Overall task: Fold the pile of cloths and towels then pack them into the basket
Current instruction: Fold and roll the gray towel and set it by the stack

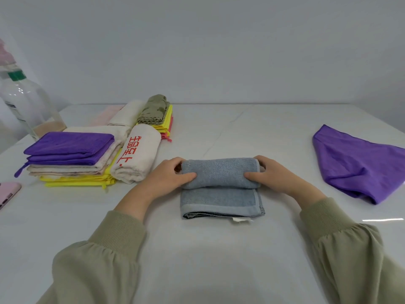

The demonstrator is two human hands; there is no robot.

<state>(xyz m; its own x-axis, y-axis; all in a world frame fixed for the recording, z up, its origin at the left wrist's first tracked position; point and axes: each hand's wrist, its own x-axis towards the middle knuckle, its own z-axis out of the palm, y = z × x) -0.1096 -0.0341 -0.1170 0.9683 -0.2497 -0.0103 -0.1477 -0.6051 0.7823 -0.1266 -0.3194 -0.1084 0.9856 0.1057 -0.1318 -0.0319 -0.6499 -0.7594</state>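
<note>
A grey-blue towel (220,200) lies in the middle of the white table (241,132), its far half rolled up toward me. My left hand (169,177) grips the left end of the roll, thumb on top and fingers curled behind. My right hand (272,175) grips the right end the same way. To the left sit folded cloths: a purple one (68,148) on a beige and yellow stack, a rolled white towel with red characters (137,154), and an olive cloth (154,110) on yellow and pink ones. No basket is in view.
An unfolded purple cloth (359,165) lies at the right, running past the frame edge. A clear plastic bottle with a green cap (26,106) stands at the far left. A pink phone (7,194) lies at the left edge. A grey wall backs the table.
</note>
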